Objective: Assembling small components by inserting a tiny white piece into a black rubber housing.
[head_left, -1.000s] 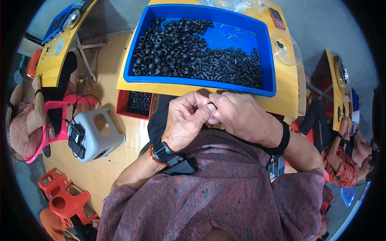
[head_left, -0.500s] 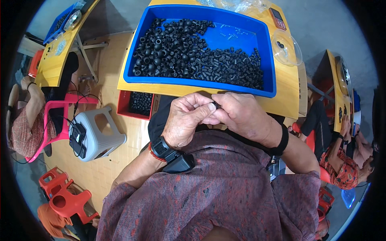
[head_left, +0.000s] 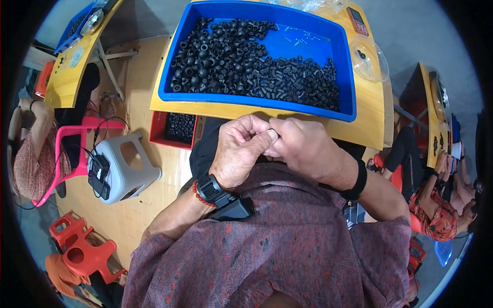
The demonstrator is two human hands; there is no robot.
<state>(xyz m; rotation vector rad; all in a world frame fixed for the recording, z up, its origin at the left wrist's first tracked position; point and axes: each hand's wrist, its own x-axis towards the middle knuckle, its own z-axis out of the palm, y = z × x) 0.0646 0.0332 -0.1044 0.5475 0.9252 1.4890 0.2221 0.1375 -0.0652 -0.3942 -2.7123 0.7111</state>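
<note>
My left hand (head_left: 241, 149) and my right hand (head_left: 313, 149) meet in front of the table edge, above my lap. The fingers of both are closed in a pinch, tip against tip. Half a second ago a small black part showed between them; my fingers now cover it almost wholly. Just beyond lies a blue tray (head_left: 246, 104) on the yellow table (head_left: 374, 110). Round, hollow black caps (head_left: 203, 64) are heaped on its left side, and short black cylindrical pieces (head_left: 303, 84) on its right. Tiny clear bits dot the tray's far bottom.
Below the table's left side stands a red box (head_left: 172, 142) of small black parts. A phone (head_left: 358, 21) and a clear round dish (head_left: 377, 66) lie right of the tray. A grey stool (head_left: 126, 174) carries a black device (head_left: 98, 179). Other people sit at tables on both sides.
My fingertips have closed further over the small black part, hiding it. Both hands stay nearly in place, the right knuckles turned slightly. The view has shifted a little.
</note>
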